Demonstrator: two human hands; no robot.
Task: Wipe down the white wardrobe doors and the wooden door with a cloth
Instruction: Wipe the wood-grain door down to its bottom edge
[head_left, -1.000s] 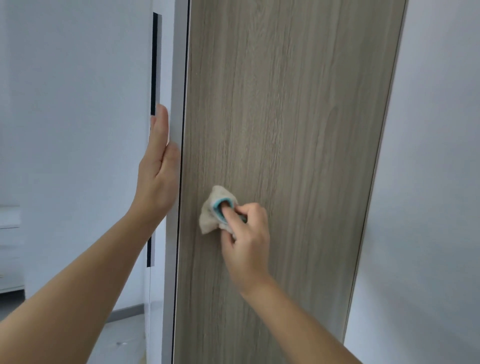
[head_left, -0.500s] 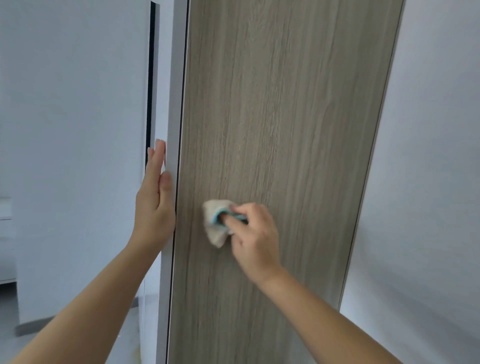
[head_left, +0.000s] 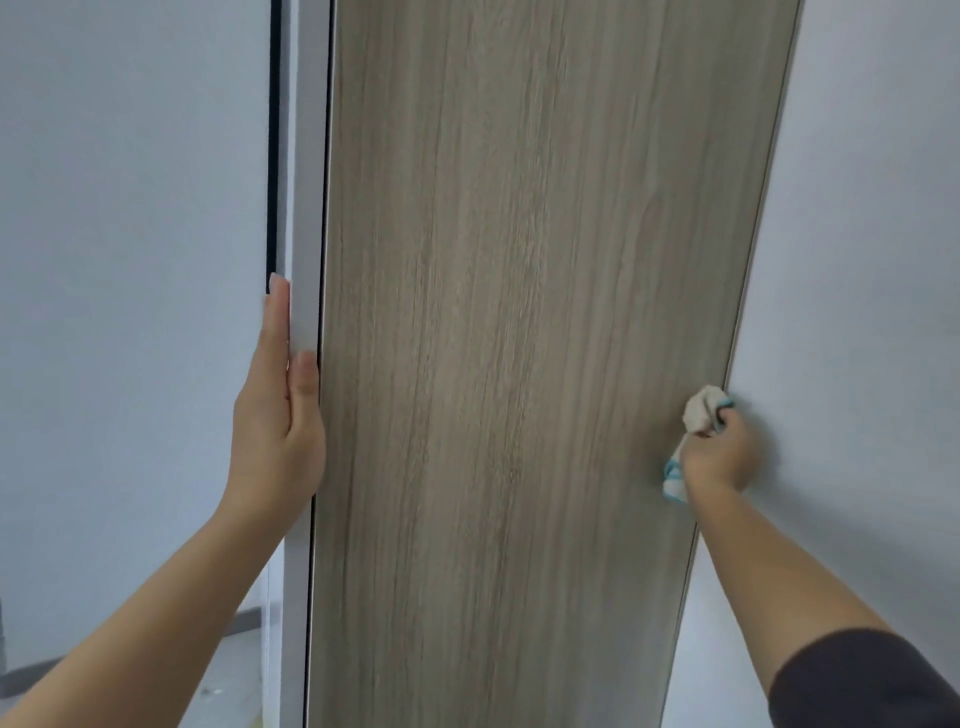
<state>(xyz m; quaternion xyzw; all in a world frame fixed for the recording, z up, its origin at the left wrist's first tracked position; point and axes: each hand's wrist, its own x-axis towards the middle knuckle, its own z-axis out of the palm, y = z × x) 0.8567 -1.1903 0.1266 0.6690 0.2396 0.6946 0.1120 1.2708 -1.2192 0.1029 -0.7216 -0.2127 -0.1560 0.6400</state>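
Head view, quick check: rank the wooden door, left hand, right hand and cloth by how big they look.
1. Wooden door, by far.
2. Left hand, flat against the door's edge.
3. Right hand; curled, so it looks smaller than the left.
4. Cloth, bunched in the right hand, partly hidden.

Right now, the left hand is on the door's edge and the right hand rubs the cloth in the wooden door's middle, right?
No. In the head view the right hand holds the cloth at the right edge of the wooden door, not its middle. The rest stands.
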